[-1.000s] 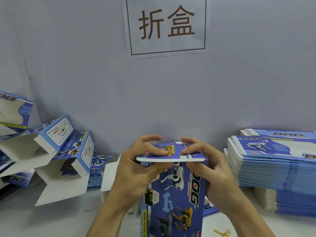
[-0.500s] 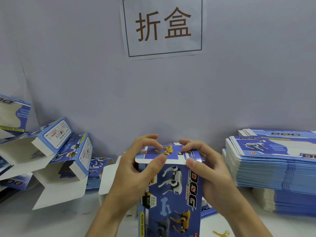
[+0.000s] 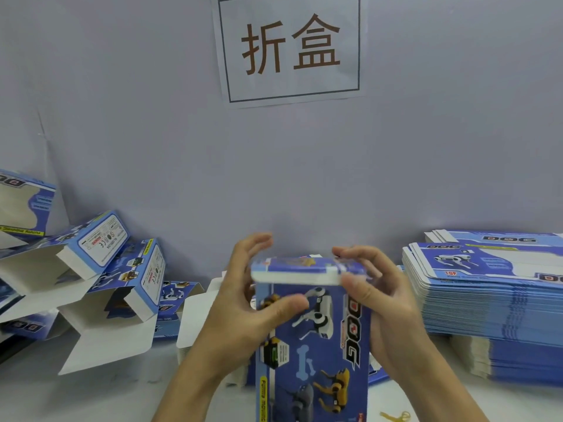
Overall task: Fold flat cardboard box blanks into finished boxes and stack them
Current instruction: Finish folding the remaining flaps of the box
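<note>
I hold the box upright over the table, left hand gripping its front, right hand pinching the top flap. Closing step; next, I judge, tuck it fully in.

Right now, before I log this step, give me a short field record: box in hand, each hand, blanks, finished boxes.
box: upright blue box, top flap folded over, its white edge showing
left hand: thumb on the front panel, fingers raised behind the flap
right hand: grips the box's right side at the flap corner
blanks: flat stack on the right
folded boxes: pile on the left, end flaps open
sign: on the wall
</note>
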A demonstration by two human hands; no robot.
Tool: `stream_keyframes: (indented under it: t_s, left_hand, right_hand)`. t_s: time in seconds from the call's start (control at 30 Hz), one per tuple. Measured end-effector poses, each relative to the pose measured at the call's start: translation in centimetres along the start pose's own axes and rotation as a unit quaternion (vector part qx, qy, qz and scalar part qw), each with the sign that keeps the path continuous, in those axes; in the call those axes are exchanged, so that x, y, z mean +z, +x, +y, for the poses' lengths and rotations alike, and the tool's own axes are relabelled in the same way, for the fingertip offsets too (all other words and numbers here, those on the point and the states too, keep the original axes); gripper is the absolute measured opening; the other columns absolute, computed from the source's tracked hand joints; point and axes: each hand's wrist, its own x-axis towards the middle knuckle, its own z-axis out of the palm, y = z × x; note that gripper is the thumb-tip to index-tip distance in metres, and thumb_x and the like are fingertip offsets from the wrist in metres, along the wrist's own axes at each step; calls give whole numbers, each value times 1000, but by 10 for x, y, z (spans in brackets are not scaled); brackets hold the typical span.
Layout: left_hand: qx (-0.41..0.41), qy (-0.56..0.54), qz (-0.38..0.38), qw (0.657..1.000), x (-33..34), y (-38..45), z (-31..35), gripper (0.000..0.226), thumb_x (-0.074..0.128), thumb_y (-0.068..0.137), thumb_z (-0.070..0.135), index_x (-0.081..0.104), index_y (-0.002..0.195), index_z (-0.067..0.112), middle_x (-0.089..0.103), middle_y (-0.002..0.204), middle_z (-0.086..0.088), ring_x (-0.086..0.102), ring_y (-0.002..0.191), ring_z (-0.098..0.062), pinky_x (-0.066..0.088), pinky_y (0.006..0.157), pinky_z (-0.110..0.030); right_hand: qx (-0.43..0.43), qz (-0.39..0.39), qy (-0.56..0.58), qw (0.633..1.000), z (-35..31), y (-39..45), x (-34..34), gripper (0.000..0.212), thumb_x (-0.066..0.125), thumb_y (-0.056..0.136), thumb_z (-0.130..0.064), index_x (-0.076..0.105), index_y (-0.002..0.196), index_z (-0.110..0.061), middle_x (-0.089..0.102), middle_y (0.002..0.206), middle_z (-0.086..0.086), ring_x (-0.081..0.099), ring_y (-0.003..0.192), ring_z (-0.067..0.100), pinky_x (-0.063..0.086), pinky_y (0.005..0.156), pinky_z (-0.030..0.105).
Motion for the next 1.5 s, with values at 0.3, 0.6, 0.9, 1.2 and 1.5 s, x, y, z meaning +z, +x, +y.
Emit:
stream_keyframes:
  t_s: [0.3, 0.6, 0.9, 1.2, 1.5]
  left_hand:
    - [-178, 119, -252, 944, -32, -5, 17, 78, 84, 54, 61, 54, 125, 48, 70, 114, 15, 67, 105, -4, 52, 94, -25]
    - [-91, 199, 91, 972, -52, 7, -6, 52, 58, 90, 48, 52, 139, 30, 54, 131, 13, 54, 124, -9, 42, 95, -21]
    - [-160, 488, -55, 856, -19, 9, -37, 43, 58, 91, 58, 68, 124, 33, 65, 125, 6, 57, 101, -11, 52, 87, -31]
    - [-18, 600, -59, 798, -14, 5, -35, 45, 27, 101, 56, 59, 127, 38, 68, 121, 14, 63, 103, -10, 53, 85, -28]
    - [111, 437, -43, 891, 31, 7, -1, 57, 31, 93, 72, 72, 107, 35, 74, 92, 16, 63, 77, -9, 52, 67, -28]
  right_hand:
    - [66, 176, 94, 978, -26, 3, -31, 37, 41, 102, -45, 70, 112, -24, 76, 94, 5, 75, 76, 18, 57, 63, 32]
    - [105, 184, -76, 974, -5, 8, -28, 24, 52, 98, -28, 70, 114, -31, 71, 119, 6, 65, 113, 25, 41, 87, 41]
    - [142, 130, -225, 955, 7, 10, -24, 23, 56, 99, -14, 76, 95, -25, 77, 91, 1, 73, 88, 23, 51, 71, 34]
    - [153, 121, -231, 953, 17, 10, -20, 21, 52, 102, -11, 73, 102, -9, 75, 75, 11, 72, 68, 24, 54, 59, 25]
    - [77, 215, -132, 965, 16, 12, 10, 9, 53, 103, -14, 60, 97, -16, 74, 96, 10, 74, 88, 25, 61, 75, 48]
